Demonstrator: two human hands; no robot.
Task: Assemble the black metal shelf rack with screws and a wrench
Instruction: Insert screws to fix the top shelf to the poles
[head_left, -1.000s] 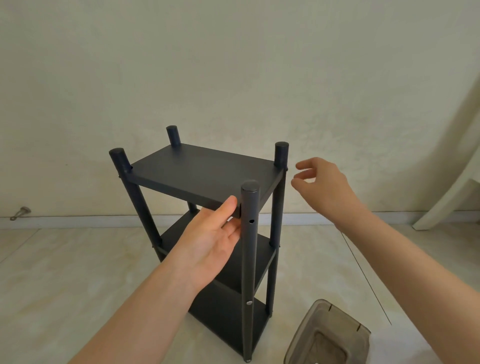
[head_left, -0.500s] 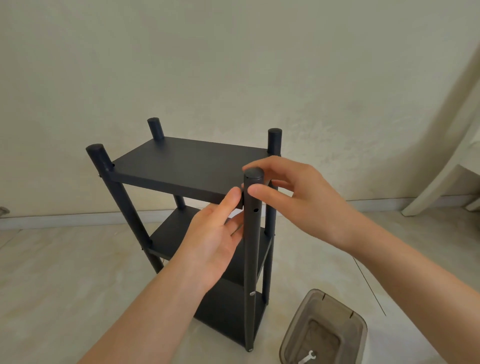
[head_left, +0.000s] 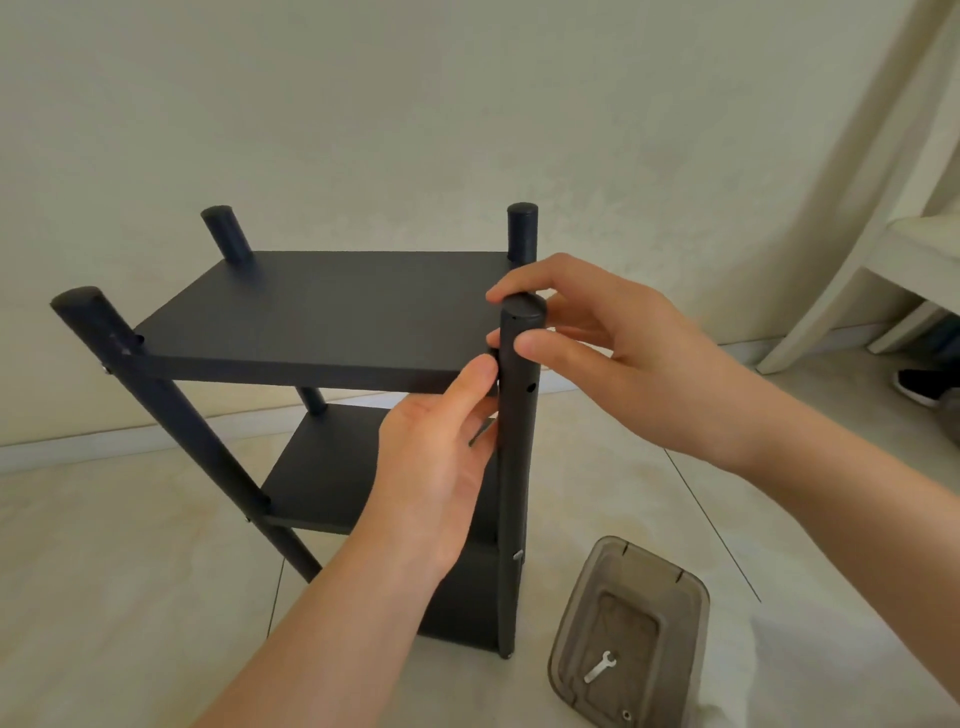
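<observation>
The black metal shelf rack (head_left: 332, 312) stands upright on the floor with three shelves and four round posts. My right hand (head_left: 613, 353) grips the top of the near right post (head_left: 514, 509), thumb in front and fingers behind the cap. My left hand (head_left: 436, 467) holds the top shelf's near right corner from below, thumb against the post. An empty screw hole shows in the post just under my right thumb. A small silver wrench (head_left: 600, 666) lies in the grey plastic container (head_left: 691, 613) on the floor at the lower right.
A small screw (head_left: 627, 715) lies at the container's near edge. White furniture legs (head_left: 831, 291) stand at the right by the wall, with a dark shoe (head_left: 922, 387) beside them. A pale wall runs behind the rack, over a light tiled floor.
My right hand came in from the right and closed round the top of the near right post. The view has shifted closer and downward, so the wrench now shows.
</observation>
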